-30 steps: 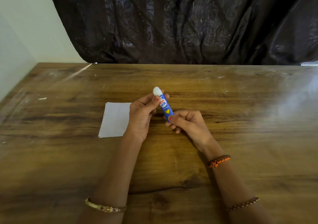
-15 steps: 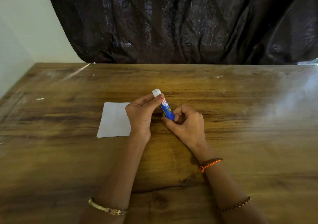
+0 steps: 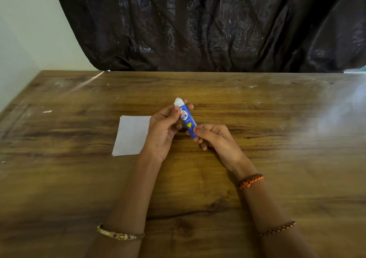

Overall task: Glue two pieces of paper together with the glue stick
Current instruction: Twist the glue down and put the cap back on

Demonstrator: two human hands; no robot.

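Note:
A blue glue stick [image 3: 188, 120] with a white tip and a yellow heart on its label is held above the table's middle, tilted with the white end up and to the left. My left hand [image 3: 164, 131] grips its upper part with thumb and fingers. My right hand [image 3: 214, 138] pinches its lower end. White paper [image 3: 131, 135] lies flat on the wooden table [image 3: 277, 138] just left of my left hand; a second sheet's edge shows under its bottom edge. My left hand covers its right edge.
A dark wrinkled curtain [image 3: 198, 24] hangs behind the table's far edge. A pale wall [image 3: 29, 30] runs along the left side. Bracelets sit on both of my forearms. Small white flecks dot the tabletop at far left.
The glue stick has tilted back up after dipping lower, so its label faces me again. My right hand has shifted from curling around the base to pinching the lower end.

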